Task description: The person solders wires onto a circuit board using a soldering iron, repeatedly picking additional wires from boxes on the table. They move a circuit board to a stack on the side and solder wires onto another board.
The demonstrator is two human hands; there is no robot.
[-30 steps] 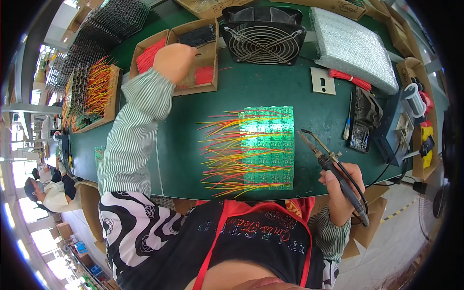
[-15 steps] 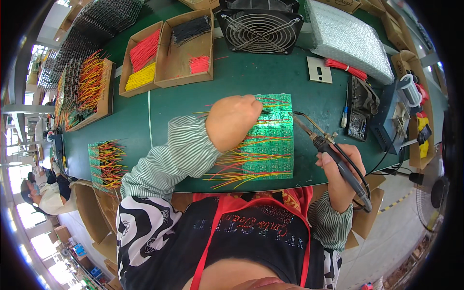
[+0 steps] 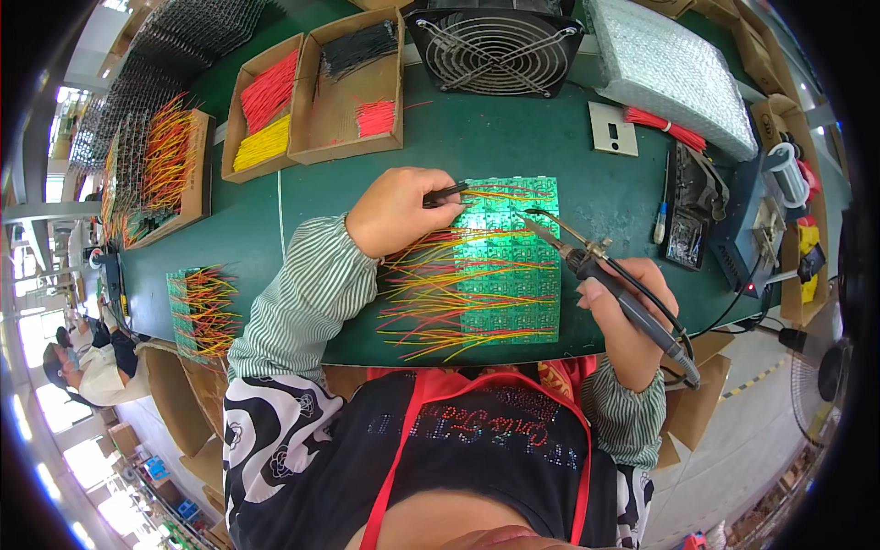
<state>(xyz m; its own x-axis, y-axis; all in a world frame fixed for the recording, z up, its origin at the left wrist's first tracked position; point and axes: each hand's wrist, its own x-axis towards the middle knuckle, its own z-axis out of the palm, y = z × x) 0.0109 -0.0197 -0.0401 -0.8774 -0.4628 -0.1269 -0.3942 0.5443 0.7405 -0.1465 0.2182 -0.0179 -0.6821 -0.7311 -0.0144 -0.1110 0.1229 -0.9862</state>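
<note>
A green panel of small circuit boards [image 3: 510,316] lies on the bench in front of me. Rows of red and yellow wires [image 3: 417,280] stick out past its left side. My left hand [image 3: 390,211] is at the panel's upper left, closed on slim black tweezers [image 3: 446,194]; their tips are near the top wires. In my right hand [image 3: 628,335] is a soldering iron [image 3: 646,316] with a thin curved feed tube [image 3: 550,218] clamped along it. The iron's tip hangs over the upper right part of the panel; whether it touches is unclear.
Behind stand cardboard trays [image 3: 348,151] of cut wires and a black fan [image 3: 495,55]. A second wired panel [image 3: 179,316] lies left. On the right are bubble wrap [image 3: 674,78], a metal plate [image 3: 612,128], a parts tray [image 3: 687,206] and a solder spool [image 3: 786,174]. A person sits far left.
My left hand has drawn back to the left, uncovering the panel's upper rows and the tweezers. The soldering iron's tip has moved left, further over the panel.
</note>
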